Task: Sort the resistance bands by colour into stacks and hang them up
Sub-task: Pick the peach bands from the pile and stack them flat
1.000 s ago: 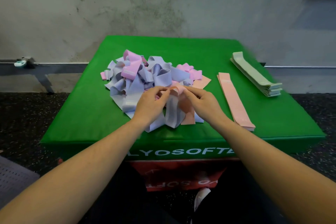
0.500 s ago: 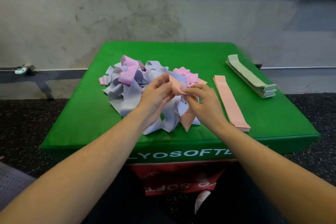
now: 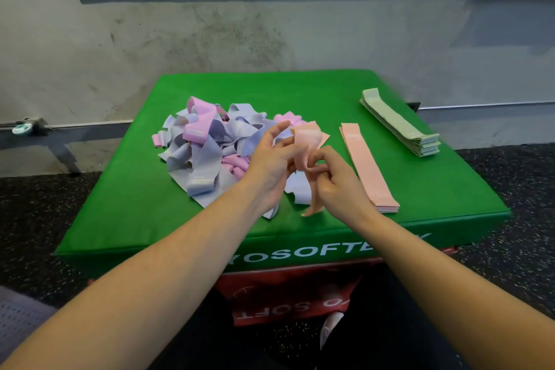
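I see a peach band [image 3: 306, 141] lifted just above the green mat [image 3: 126, 204], gripped by both hands: my right hand [image 3: 336, 183] pinches its twisted middle, my left hand [image 3: 270, 165] holds it with curled fingers, forefinger raised. Left of them lies a tangled pile of lilac and pink bands [image 3: 207, 147]. To the right sit a flat peach stack [image 3: 368, 165] and, further right, a green stack [image 3: 399, 123].

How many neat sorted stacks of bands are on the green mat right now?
2. A peach stack lies right of the hands, and a pale green stack sits further right near the mat's far corner. The mixed pile remains unsorted.
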`<state>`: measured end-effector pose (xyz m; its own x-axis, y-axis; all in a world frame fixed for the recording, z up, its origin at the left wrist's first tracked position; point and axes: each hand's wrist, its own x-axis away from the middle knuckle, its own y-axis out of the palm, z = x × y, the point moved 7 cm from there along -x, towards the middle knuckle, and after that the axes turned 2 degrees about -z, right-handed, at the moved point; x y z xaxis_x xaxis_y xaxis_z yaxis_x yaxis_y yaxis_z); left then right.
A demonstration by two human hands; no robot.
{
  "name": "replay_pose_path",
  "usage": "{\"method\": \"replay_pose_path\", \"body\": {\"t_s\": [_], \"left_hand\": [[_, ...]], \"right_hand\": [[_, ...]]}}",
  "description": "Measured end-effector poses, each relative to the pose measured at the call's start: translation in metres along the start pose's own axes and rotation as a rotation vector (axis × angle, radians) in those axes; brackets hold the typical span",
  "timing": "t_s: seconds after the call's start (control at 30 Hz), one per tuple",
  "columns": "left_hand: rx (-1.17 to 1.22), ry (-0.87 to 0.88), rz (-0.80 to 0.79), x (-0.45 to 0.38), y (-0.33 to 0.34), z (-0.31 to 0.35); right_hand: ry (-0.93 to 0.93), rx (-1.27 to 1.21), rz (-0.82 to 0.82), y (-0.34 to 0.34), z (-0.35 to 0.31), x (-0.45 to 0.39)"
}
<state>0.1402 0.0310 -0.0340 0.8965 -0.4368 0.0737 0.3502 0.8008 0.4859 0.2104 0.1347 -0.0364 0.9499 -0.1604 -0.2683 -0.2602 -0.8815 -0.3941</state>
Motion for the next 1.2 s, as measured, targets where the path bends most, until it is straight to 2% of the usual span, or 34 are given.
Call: {"method": "replay_pose_path", "body": {"t_s": [0.13, 0.27, 0.47, 0.67, 0.8, 0.93, 1.07, 1.2], "left_hand": [[0.052, 0.005, -0.005, -0.003, 0.009, 0.000], [0.075, -0.013, -0.057, -0.003, 0.021, -0.004], [0.155, -0.038, -0.083, -0.007, 0.039, -0.009], [0.107, -0.030, -0.003, -0.020, 0.052, -0.010], [-0.014, -0.013, 0.037, -0.029, 0.061, -0.008], [-0.081, -0.038, 0.074, -0.031, 0.066, -0.013], [-0.016, -0.046, 0.135, -0.039, 0.064, -0.015], [-0.004, -0.031, 0.186, -0.046, 0.059, -0.015]], "right_hand": [[0.079, -0.082, 0.060, -0.012, 0.008, 0.002], [0.171, -0.293, 0.100, -0.019, 0.017, 0.005], [0.260, -0.339, 0.126, -0.030, 0.035, 0.011], [0.329, -0.429, 0.045, -0.041, 0.036, 0.020], [0.363, -0.405, 0.109, -0.059, 0.046, 0.027], [0.385, -0.529, 0.090, -0.066, 0.051, 0.033], [0.395, -0.508, 0.005, -0.074, 0.056, 0.040], [0.387, -0.305, -0.016, -0.085, 0.062, 0.049]]}}
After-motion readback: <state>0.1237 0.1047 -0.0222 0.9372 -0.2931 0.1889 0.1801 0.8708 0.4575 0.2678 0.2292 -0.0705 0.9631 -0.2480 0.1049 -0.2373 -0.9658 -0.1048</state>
